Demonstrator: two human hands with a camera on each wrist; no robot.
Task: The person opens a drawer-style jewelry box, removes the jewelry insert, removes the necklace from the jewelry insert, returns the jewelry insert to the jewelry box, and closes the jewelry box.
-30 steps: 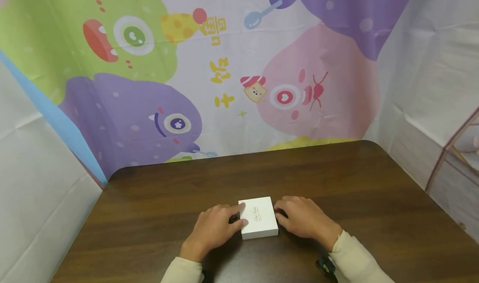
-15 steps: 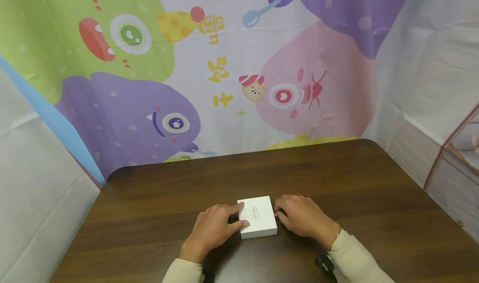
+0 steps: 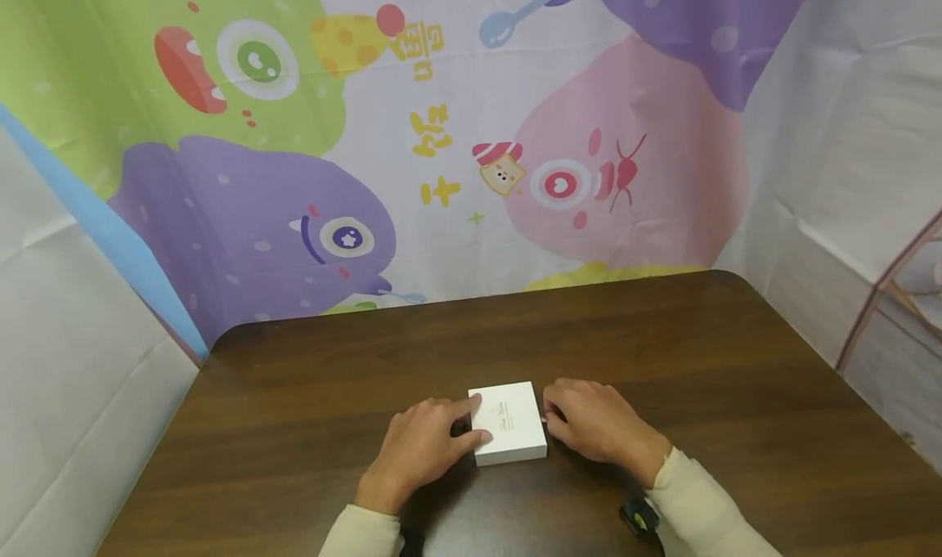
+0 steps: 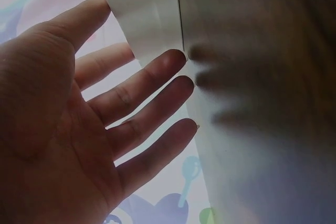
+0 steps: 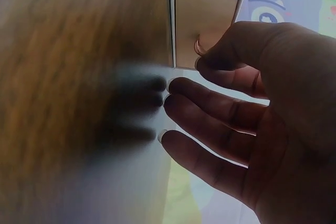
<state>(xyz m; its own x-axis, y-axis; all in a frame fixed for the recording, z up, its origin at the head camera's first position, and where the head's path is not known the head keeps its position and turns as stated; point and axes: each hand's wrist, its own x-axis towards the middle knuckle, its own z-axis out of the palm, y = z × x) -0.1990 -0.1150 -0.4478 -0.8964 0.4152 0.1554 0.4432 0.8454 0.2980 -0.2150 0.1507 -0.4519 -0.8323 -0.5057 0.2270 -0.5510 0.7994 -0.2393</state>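
Note:
A small flat white box [image 3: 511, 418] with fine gold lettering on its lid lies on the table. My left hand [image 3: 421, 449] rests at its left side, thumb and index fingertips pressing on the top near the edge. In the left wrist view that hand's other fingers stretch out, almost straight, down by the tabletop. My right hand [image 3: 599, 419] is at the opposite side. From the box's tan end face [image 5: 202, 17], framed by the white sleeve, sticks a small ribbon pull tab [image 5: 198, 45]. My right thumb and index finger pinch this tab; the remaining fingers reach toward the table.
The dark brown wooden table [image 3: 353, 361] extends around the box on all sides. Behind it hangs a cloth [image 3: 456, 254] printed with cartoon monsters, and pale cloth [image 3: 59, 361] closes off the sides. A black device [image 3: 639, 516] sits at the right wrist.
The right fingertips, at first against the box's right side, have drawn slightly away to the right, with a bit of the tab now showing between. The left hand stays in place.

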